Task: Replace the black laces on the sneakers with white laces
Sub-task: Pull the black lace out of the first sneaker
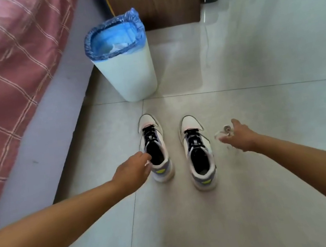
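Sneakers, 2 of them, stand side by side on the pale glossy floor tiles point(251, 173), toes pointing away from the camera. The left sneaker point(154, 146) and the right sneaker point(198, 152) are both white with grey-purple panels, yellow-green heel patches and dark padded openings; each still carries black laces point(192, 134) crossed over the tongue.

The left hand point(132, 168) reaches in from the lower left to the near side of the left sneaker, its fingertips at the collar edge beside the opening; the fingers look loosely bent, and whether they actually pinch the collar cannot be told. The right hand point(240, 135) is stretched out just right of the right sneaker, apart from it, fingers spread and straight. Just beyond its fingers lies a small bundle of white laces point(224, 131), blurred, touching or nearly touching the fingertips.

Behind the sneakers stands a tall, smooth white bin point(130, 73) lined with a crinkled blue bag point(114, 38) folded over its rim. A bed with a pink checked cover point(0, 74) runs along the left, and a brown wooden cabinet point(159, 0) stands at the back.
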{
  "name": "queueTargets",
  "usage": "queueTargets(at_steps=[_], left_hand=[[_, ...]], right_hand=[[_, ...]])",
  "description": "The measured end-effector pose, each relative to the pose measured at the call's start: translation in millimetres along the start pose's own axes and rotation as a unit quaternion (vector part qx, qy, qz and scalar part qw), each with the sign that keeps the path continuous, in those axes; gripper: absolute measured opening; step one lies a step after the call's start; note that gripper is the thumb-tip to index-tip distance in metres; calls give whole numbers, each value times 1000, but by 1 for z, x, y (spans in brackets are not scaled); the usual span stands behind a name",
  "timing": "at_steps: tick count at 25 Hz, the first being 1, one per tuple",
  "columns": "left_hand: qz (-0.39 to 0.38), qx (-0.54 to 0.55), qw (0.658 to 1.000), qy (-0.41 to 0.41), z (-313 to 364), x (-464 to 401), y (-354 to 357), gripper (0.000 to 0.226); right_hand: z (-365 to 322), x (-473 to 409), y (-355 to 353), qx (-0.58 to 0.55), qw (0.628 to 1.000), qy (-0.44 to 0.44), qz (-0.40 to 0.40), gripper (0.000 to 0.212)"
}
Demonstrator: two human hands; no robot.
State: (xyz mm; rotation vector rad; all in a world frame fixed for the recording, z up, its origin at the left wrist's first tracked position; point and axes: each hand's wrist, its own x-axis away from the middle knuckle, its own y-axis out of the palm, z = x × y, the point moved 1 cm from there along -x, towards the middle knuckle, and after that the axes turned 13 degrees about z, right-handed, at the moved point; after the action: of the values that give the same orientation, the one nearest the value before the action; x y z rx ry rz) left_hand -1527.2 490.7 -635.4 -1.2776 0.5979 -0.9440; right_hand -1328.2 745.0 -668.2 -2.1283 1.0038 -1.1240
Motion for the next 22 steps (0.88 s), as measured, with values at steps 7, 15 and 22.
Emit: queueTargets(at_steps=[7,15,22], left_hand=[[23,28,992,-119,-4,-34,13,56],[91,114,974,-173,-14,-48,21,28],[-69,589,737,-324,-38,-57,1,9]], right_hand=[[-27,42,68,217,925,-313,10,61],[-56,46,60,190,946,-260,49,43],[-123,49,114,98,939,-329,-32,58]])
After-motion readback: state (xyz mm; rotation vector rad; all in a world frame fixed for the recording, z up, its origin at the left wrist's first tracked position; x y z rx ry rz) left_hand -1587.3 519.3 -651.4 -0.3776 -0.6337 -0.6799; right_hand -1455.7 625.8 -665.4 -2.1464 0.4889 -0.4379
